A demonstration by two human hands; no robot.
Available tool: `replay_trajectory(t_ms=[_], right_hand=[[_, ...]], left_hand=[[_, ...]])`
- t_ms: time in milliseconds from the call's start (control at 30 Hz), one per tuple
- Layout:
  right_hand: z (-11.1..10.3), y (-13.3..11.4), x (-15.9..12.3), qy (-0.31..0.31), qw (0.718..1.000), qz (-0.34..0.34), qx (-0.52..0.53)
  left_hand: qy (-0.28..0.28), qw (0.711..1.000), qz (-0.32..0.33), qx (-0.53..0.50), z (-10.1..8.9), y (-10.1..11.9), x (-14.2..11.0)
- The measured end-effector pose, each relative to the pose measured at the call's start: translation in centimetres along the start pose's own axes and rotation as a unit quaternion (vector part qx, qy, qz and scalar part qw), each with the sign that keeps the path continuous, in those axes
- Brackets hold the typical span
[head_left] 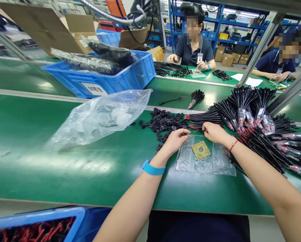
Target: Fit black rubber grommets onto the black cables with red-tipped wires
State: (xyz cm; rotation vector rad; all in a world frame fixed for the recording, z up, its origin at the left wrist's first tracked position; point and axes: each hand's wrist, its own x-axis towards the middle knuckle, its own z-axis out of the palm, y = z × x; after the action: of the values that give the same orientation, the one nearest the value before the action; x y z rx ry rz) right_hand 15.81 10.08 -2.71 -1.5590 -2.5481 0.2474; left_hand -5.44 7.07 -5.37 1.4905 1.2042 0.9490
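Note:
My left hand (176,143), with a blue band at the wrist, is closed in a pinch beside the pile of small black plastic parts (165,120); what its fingertips hold is too small to make out. My right hand (215,133) pinches at a black cable at the near side of a loose row of black cables with red wire ends (203,117). Below and between both hands, a square brass-coloured plate with a centre hole (197,153) lies on a flat clear plastic bag (215,164).
Taped cable bundles (246,111) heap up on the right. A large clear bag (102,117) lies left. Behind it stands a blue crate (120,80) with bagged parts. Another blue bin (82,218) sits below the bench edge. Co-workers (194,47) sit opposite.

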Motion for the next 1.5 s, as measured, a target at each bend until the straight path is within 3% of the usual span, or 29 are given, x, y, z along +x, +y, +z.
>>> replay_trajectory(t_ms=[167, 367, 500, 600, 733, 867, 1000, 1133, 1300, 1500], right_hand=[[-0.3, -0.5, -2.4, 0.031, 0.996, 0.003, 0.084], [-1.3, -1.7, -6.7, 0.012, 0.989, -0.016, 0.146], [-1.5, -3.0, -9.5, 0.048, 0.998, -0.028, 0.015], [-0.3, -3.7, -10.8, 0.028, 0.993, -0.026, -0.109], [1.6, -3.8, -11.1, -0.012, 0.989, -0.019, -0.147], [2.2, -2.9, -10.9, -0.024, 0.995, 0.012, -0.091], [1.3, -2.1, -11.4, 0.048, 0.997, 0.028, 0.047], [0.5, -2.8, -12.3, 0.122, 0.980, 0.000, 0.156], [0.7, -3.5, -12.3, 0.115, 0.981, -0.008, 0.158], [0.8, -3.2, -12.2, 0.133, 0.982, 0.017, 0.131]], left_hand=[[0.005, 1.000, 0.003, 0.007, 0.2, -0.3, 0.0], [-0.021, 1.000, 0.008, 0.001, 0.9, 0.0, -0.5], [-0.033, 0.999, 0.017, -0.003, 1.4, 0.3, -0.9], [-0.058, 0.998, 0.022, 0.009, 1.7, 0.7, -1.3], [-0.073, 0.997, 0.008, 0.008, 2.1, 1.2, -1.7], [-0.083, 0.996, -0.002, 0.033, 2.3, 1.5, -1.9], [-0.088, 0.992, -0.007, 0.091, 2.3, 1.8, -2.2], [-0.095, 0.993, -0.013, 0.076, 2.7, 2.0, -2.5], [-0.089, 0.995, -0.020, 0.048, 3.0, 2.3, -2.9], [-0.073, 0.992, -0.004, 0.106, 2.9, 3.2, -3.1]])
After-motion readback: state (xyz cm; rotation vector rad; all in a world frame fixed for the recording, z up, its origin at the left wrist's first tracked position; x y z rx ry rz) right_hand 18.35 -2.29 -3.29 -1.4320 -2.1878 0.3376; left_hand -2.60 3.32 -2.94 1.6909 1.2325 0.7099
